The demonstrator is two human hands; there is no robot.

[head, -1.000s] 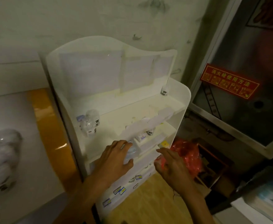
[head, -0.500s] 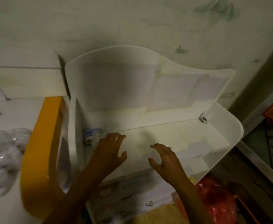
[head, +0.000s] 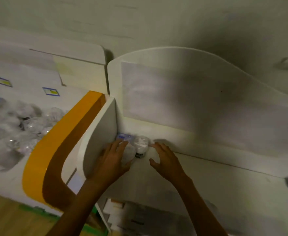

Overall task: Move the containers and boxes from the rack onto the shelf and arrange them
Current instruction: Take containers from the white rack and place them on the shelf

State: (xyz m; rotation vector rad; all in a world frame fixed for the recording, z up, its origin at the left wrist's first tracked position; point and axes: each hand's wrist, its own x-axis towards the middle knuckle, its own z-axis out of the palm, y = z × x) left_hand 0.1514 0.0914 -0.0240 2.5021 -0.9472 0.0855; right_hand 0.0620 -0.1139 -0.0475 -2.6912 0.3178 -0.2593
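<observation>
Now both hands gather containers in the rack's corner: left hand (head: 112, 160) fingers curl round a wrapped container (head: 128, 155), right hand (head: 165, 160) fingers spread beside the small bottle (head: 140, 147), which needs gripping next.

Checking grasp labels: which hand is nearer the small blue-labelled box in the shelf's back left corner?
Left. The left hand has fingertips right at the small blue-labelled box; the right hand is farther right, beyond the white bottle.

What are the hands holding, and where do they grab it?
The left hand wraps a small clear container around its side, on the top shelf. The right hand is open and holds nothing.
</observation>
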